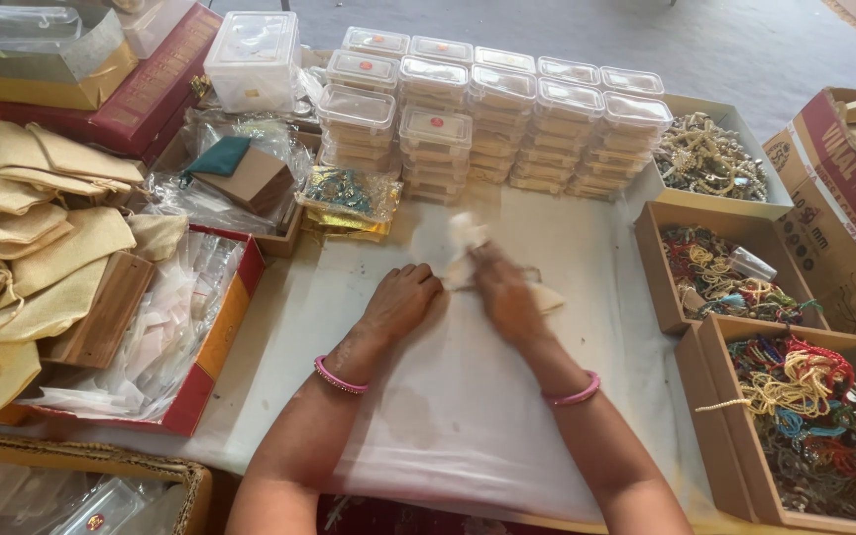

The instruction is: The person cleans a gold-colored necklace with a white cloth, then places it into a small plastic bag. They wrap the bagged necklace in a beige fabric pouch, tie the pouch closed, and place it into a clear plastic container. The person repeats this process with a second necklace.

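Working over the white cloth [468,416], we press our left hand [400,300] flat on it, fingers curled loosely and holding nothing. Our right hand [503,293], blurred, grips a small pale pouch [467,238] just beside the left hand; how tightly it is pinched we cannot tell. Stacked clear plastic boxes [492,119] stand beyond the hands. Cardboard trays of coloured beads [795,396] sit to the right, beige cloth bags [42,238] to the left.

One head-worn camera looked steeply down, close over the white worktop [507,436], facing its far edge.
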